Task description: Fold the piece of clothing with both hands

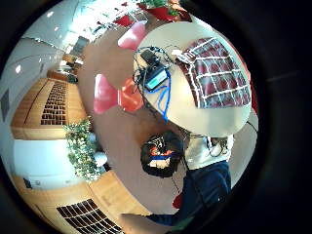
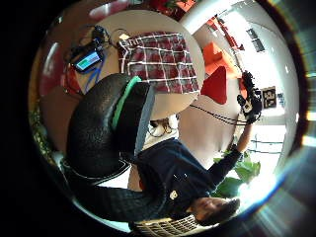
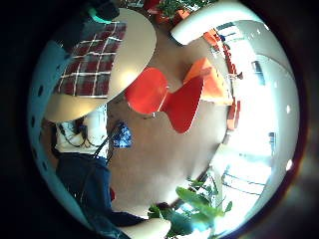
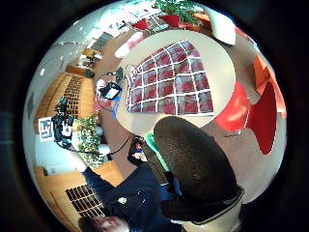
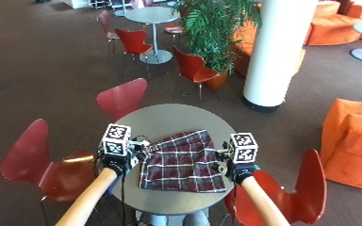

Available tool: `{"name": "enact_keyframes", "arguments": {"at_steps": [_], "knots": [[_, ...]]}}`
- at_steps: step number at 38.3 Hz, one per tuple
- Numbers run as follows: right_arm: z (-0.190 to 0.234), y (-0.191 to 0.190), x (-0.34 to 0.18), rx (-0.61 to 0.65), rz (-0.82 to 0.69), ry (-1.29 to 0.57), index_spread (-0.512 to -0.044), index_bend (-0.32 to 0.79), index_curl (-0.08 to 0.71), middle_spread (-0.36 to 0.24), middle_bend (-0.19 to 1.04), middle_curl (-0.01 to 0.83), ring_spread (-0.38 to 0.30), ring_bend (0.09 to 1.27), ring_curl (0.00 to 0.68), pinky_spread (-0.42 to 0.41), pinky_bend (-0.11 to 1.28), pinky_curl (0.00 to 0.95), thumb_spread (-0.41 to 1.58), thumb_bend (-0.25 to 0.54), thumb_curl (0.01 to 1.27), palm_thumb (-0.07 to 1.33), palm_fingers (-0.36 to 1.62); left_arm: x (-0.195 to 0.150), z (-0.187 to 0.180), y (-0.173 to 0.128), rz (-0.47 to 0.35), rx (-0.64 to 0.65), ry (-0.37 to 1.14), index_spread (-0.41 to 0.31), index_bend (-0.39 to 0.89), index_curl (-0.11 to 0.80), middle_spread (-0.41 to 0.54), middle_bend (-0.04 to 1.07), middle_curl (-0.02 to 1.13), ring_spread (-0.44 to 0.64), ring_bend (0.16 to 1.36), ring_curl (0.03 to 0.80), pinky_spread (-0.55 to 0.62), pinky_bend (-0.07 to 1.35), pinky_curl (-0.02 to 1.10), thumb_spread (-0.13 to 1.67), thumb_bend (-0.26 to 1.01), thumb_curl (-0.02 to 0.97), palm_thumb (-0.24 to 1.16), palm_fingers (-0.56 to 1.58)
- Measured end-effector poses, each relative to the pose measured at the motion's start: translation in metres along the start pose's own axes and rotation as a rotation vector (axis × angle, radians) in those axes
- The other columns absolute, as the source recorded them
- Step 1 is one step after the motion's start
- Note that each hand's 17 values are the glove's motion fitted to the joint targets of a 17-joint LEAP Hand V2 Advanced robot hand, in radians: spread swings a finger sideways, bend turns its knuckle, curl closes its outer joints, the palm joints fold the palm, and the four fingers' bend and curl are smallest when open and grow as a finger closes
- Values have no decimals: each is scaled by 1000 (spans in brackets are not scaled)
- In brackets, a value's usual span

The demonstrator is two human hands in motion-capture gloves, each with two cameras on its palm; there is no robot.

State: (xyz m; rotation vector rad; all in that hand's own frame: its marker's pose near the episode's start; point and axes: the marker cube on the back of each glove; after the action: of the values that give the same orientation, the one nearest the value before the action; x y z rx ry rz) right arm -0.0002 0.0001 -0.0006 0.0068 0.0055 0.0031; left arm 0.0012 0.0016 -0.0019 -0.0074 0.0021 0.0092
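A red plaid garment (image 5: pixel 181 162) lies spread flat on the round grey table (image 5: pixel 168 115). It also shows in the palm views, far below the cameras (image 1: pixel 217 73) (image 2: pixel 158 59) (image 3: pixel 89 62) (image 4: pixel 169 82). My left hand (image 5: pixel 115 165) is raised above the table's left edge. My right hand (image 5: pixel 239 173) is raised above its right edge. Neither touches the cloth and both hold nothing. A black gloved thumb (image 2: pixel 108 123) fills part of the left thumb side view, and another (image 4: pixel 193 164) the right one.
A small device with a blue cable (image 1: pixel 155 78) sits on the table by the garment's left side. Red chairs stand to the left (image 5: pixel 40 162), behind (image 5: pixel 124 96) and to the right (image 5: pixel 294 193). A white pillar (image 5: pixel 275 52) and an orange seat (image 5: pixel 353 141) stand further off.
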Motion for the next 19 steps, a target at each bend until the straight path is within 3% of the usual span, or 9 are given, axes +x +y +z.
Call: {"name": "enact_keyframes", "arguments": {"at_steps": [6,19], "knots": [[-4,3,2,3,6,2,-255,18,7,16,187,91,72,495,168,147,674,239,776,134,93,260,179,-1,-5,0,1,9,5,-75,197,130,151,129,50,299,450,125,280,375,143,786,72,67,148,166],[-26,12,-7,-25,-17,-43,-307,85,38,26,251,199,93,568,226,179,729,300,1069,72,158,275,120,7,9,-4,54,-8,109,-91,190,240,193,152,104,400,511,175,354,397,213,1091,36,135,173,129]]}}
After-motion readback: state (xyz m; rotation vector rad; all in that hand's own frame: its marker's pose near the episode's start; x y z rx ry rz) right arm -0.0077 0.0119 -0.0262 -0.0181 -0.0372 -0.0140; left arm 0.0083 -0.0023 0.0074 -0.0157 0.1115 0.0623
